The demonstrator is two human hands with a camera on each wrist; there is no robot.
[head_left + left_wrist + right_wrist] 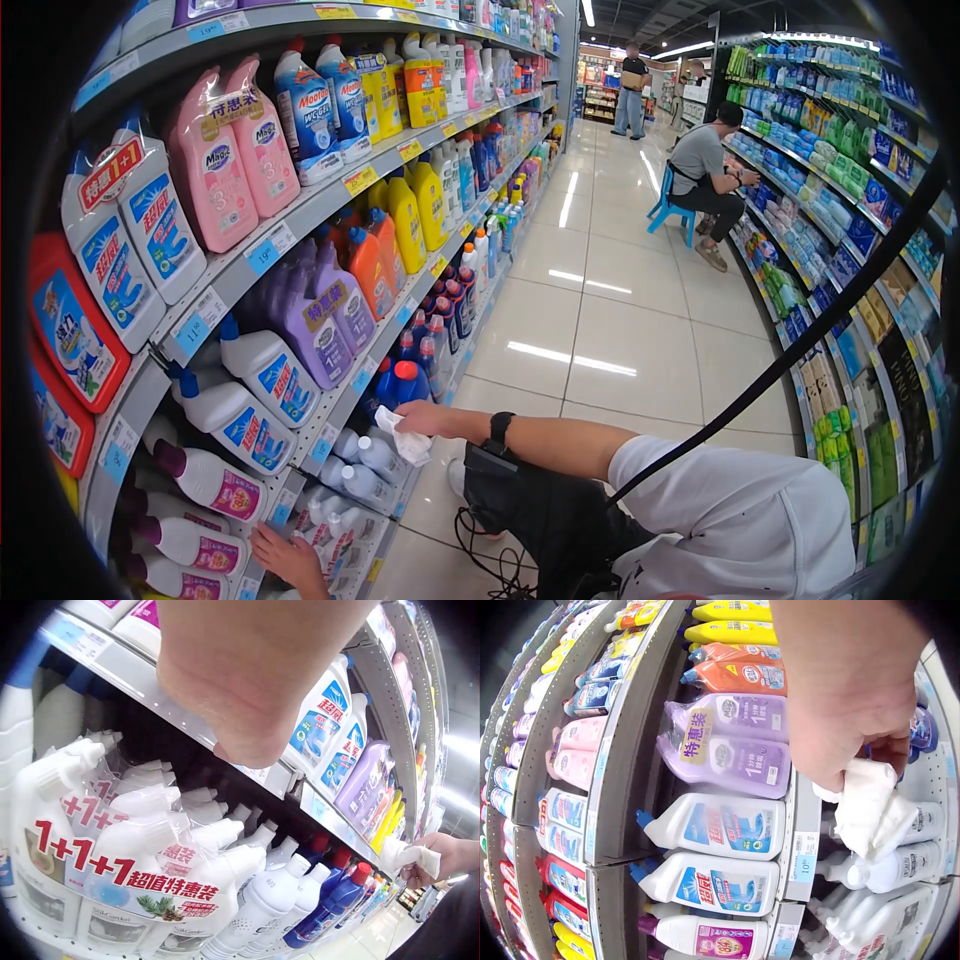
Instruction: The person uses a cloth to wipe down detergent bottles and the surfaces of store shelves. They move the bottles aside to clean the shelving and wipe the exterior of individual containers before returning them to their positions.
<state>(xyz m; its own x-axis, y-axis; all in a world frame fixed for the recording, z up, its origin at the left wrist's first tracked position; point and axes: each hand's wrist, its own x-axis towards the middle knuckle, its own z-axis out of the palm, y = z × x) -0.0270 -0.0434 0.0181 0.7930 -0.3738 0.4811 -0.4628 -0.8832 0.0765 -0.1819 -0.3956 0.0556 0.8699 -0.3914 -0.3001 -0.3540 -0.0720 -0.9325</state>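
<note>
My right hand point(428, 418) pinches a crumpled white cloth point(870, 810). In the head view it hangs by the front of the lower shelf, near white bottles point(365, 470) and blue bottles with red caps point(408, 378). The left hand point(290, 562) is low at the shelf's front edge, its fingers fairly straight against the price strip point(247, 582). Beside it lie white bottles with purple caps and pink labels point(222, 485). In the left wrist view, the heel of that hand hides part of the edge above wrapped white bottles point(142, 862).
Purple twin-pack bottles point(322, 318) and white toilet-cleaner bottles point(245, 425) fill the tier above. A black bag point(535, 510) and loose cables point(490, 560) are beside my leg. Across the tiled aisle point(640, 330), a person point(700, 165) sits on a blue stool point(668, 205).
</note>
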